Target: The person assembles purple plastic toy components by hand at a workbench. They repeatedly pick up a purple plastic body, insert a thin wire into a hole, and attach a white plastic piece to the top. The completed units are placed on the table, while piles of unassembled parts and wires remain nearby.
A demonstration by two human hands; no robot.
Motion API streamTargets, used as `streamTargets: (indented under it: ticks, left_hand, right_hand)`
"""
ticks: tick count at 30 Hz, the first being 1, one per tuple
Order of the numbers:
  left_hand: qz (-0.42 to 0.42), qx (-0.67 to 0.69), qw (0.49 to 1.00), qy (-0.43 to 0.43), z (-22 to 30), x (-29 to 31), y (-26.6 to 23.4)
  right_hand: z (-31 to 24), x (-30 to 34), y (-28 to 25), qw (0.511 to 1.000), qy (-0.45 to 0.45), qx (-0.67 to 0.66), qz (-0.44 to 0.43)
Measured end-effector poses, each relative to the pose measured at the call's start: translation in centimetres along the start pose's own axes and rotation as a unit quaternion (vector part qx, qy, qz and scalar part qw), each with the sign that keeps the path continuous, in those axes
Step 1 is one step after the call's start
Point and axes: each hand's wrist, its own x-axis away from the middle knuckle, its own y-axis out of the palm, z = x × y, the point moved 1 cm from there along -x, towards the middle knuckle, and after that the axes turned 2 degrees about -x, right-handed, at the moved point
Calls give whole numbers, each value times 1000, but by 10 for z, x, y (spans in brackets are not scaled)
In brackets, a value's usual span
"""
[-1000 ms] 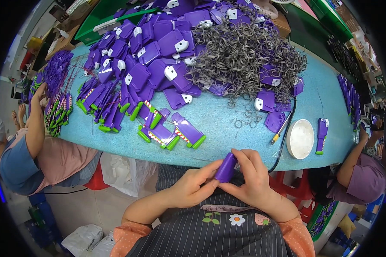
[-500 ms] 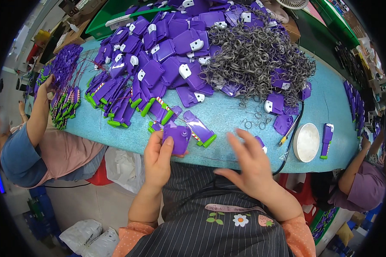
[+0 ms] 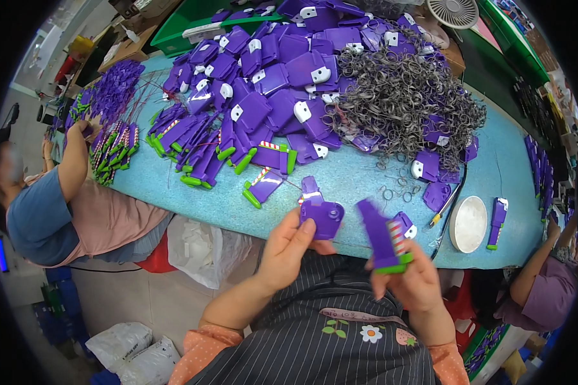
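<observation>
Head view, purple strip [image 3: 377,236] slanting forward-left, green end [image 3: 393,264] toward apron [image 3: 302,343]

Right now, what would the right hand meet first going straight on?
Beyond bare blue tabletop, the right hand and its purple-and-green piece would probably meet the heap of tangled grey rings first; height is unclear.

Bright, even light; dark fisheye rim.

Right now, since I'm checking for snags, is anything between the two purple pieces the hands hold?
Nothing visible stands between the purple plate in the left hand and the green-ended part in the right hand; blue tabletop shows through the gap.
</observation>
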Motion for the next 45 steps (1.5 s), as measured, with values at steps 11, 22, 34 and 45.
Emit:
streamTargets:
  ticks: [11,22,34,45]
  left_hand:
    - [-40,81,992,-91,1,18,24]
    - [-54,71,982,-168,-16,21,33]
    - [-34,-104,993,54,-7,31,46]
    - [-81,-433,872,213,-2,25,49]
  right_hand:
    - [-14,-14,-24,982,20,140,125]
    - [-22,-49,16,846,-147,489,154]
    - [-16,-20,32,644,-274,705,117]
    - [-27,-25,29,777,-167,590,144]
